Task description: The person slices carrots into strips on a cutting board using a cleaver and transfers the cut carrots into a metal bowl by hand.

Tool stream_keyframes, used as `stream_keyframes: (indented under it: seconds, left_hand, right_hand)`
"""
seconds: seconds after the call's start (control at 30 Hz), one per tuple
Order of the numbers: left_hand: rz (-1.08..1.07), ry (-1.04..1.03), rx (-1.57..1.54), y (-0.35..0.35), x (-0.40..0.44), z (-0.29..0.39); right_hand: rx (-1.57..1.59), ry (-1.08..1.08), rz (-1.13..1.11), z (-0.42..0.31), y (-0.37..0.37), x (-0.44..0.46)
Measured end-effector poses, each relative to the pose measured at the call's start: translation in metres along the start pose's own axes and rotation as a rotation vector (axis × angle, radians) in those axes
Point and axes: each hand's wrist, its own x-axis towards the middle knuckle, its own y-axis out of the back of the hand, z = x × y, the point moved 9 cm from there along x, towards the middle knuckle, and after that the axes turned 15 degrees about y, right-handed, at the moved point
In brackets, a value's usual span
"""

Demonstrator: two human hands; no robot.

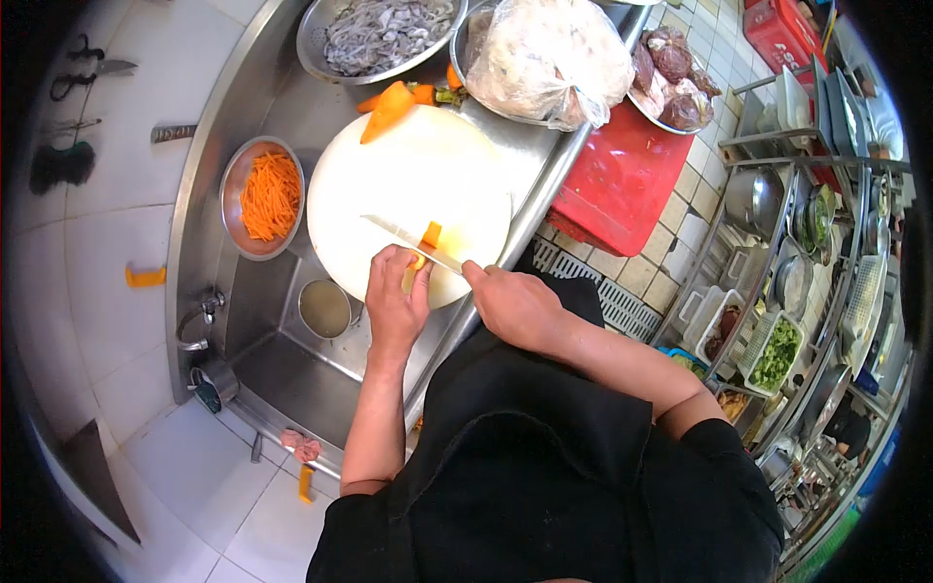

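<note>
A round white cutting board (408, 175) lies across the steel sink counter. My right hand (515, 304) is closed around the handle of a knife (394, 231), whose blade slants up and left over the board. My left hand (397, 296) sits at the board's near edge, its fingers pinched on an orange-yellow carrot piece (418, 261) beside the blade. Just past the blade is another cut carrot piece (432, 234). At the board's far edge lies a larger peeled carrot chunk (389, 111). A metal bowl of shredded carrot (269, 197) stands left of the board.
Behind the board are a colander of grey squid-like strips (387, 37) and a bowl with a filled plastic bag (544, 58). A pot of cloudy liquid (325, 309) stands near the faucet (199, 321). Right of the counter are a red crate (622, 180) and loaded shelves (768, 233).
</note>
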Motion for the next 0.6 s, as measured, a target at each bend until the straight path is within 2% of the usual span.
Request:
stream_keyframes:
  seconds: [0.13,0.3,0.37,0.43,0.5,0.6]
  left_hand:
    - [-0.014,0.048,-0.03,-0.001,0.0,-0.004]
    - [-0.005,-0.007,0.05,-0.003,-0.007,-0.019]
    - [-0.008,-0.028,0.012,-0.002,-0.009,-0.017]
    - [0.006,-0.002,-0.049,0.0,-0.011,-0.013]
    - [0.014,0.06,-0.061,0.0,-0.014,-0.021]
    - [0.02,0.036,-0.117,0.001,-0.019,-0.029]
  right_hand:
    - [0.027,-0.028,-0.082,0.009,-0.011,0.011]
    - [0.062,-0.054,-0.12,0.044,-0.038,0.021]
    - [0.108,-0.121,-0.099,0.045,-0.029,0.021]
    - [0.097,-0.101,-0.178,0.041,-0.026,0.023]
    - [0.084,-0.104,-0.166,0.043,-0.027,0.023]
    - [0.086,-0.108,-0.166,0.043,-0.024,0.023]
